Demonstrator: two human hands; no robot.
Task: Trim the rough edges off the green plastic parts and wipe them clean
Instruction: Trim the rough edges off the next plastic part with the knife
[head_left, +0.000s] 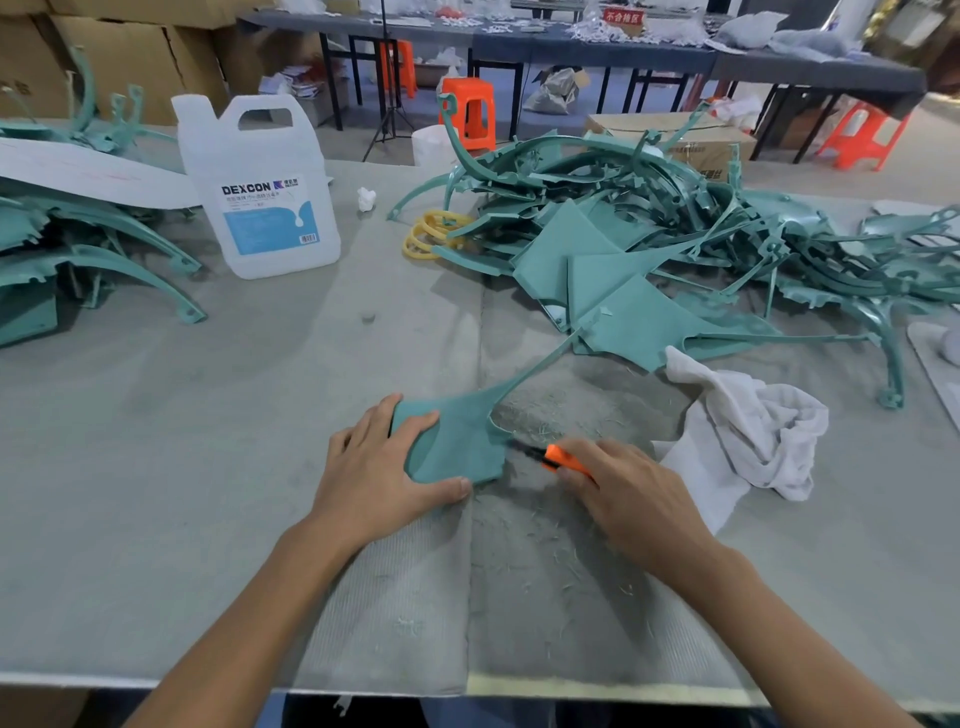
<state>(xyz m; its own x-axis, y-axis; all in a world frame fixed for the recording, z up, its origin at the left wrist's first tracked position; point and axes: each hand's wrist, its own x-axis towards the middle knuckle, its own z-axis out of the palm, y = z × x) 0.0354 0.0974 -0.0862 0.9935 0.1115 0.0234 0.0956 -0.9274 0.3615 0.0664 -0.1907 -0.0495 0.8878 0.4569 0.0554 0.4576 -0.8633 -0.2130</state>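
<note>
A green plastic part lies flat on the grey mat in front of me, its thin arm running up and to the right. My left hand presses on the part's left side, fingers over its top edge and thumb along its lower edge. My right hand grips an orange utility knife, its dark blade tip touching the part's right edge. A crumpled white rag lies just right of the knife. Green shavings are scattered on the mat below the part.
A large pile of green parts fills the back right, and another stack sits at far left. A white DEXCON jug stands at back left, and yellow rings lie beside the pile. The table's front edge is near my body.
</note>
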